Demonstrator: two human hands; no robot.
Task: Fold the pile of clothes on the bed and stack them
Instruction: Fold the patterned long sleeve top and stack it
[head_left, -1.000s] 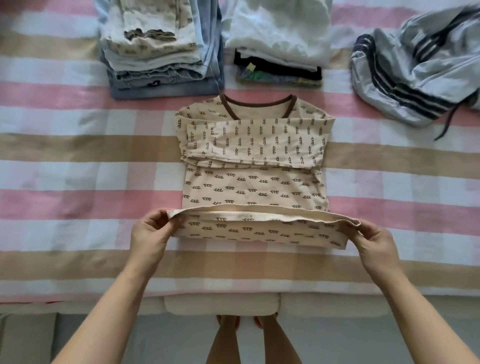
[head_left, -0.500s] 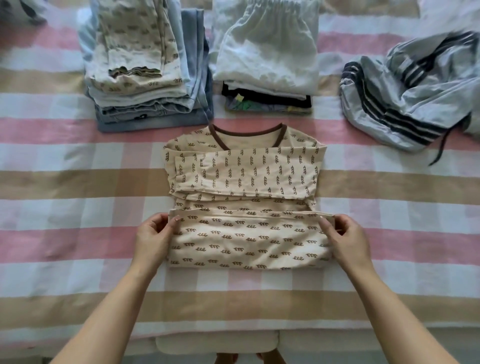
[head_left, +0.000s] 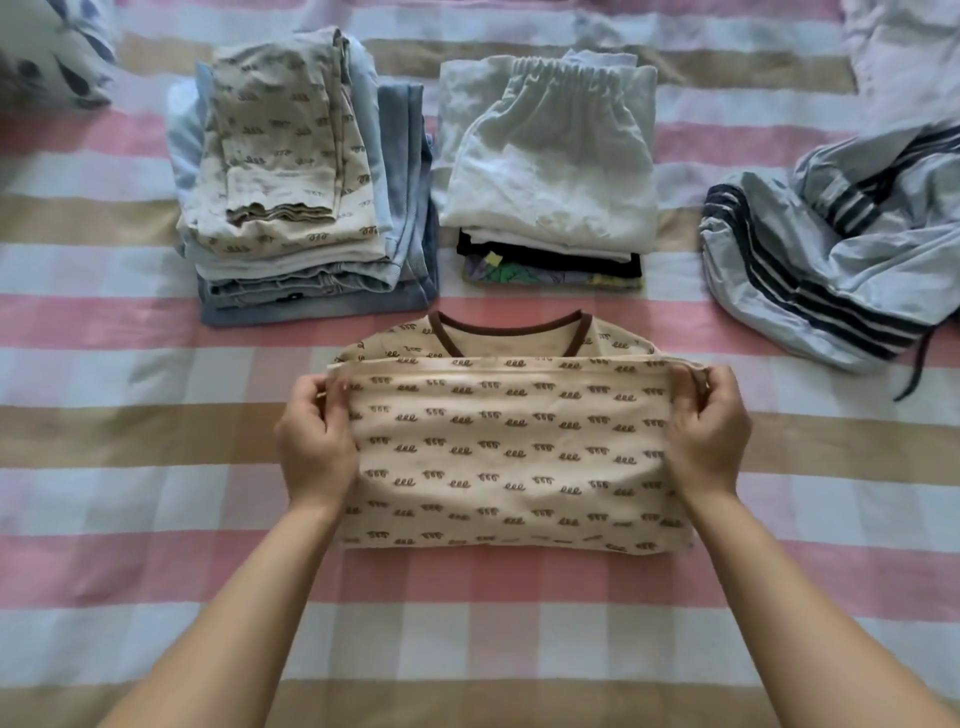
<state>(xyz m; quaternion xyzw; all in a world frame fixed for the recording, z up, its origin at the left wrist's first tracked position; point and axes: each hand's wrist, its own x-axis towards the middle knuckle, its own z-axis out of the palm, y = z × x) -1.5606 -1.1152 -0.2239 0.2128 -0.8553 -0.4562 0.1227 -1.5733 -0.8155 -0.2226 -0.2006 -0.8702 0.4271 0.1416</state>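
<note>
- Checked bedsheet (head_left: 156, 571) is carrying left stack (head_left: 291, 208) and right stack (head_left: 545, 171) at the back, striped garment (head_left: 831, 260) lying unfolded beside them.
- Cream printed T-shirt (head_left: 509, 457) is lying centre, folded in half.
- Left hand (head_left: 317, 447) and right hand (head_left: 706, 436) are pinching its hem corners; soft, light cloth, so grip the corners.

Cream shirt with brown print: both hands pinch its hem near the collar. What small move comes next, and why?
Probably lay the hem down and release: the left hand and right hand pinch the hem of the cream brown-printed shirt just below its brown collar, so this fold looks nearly closed.
</note>
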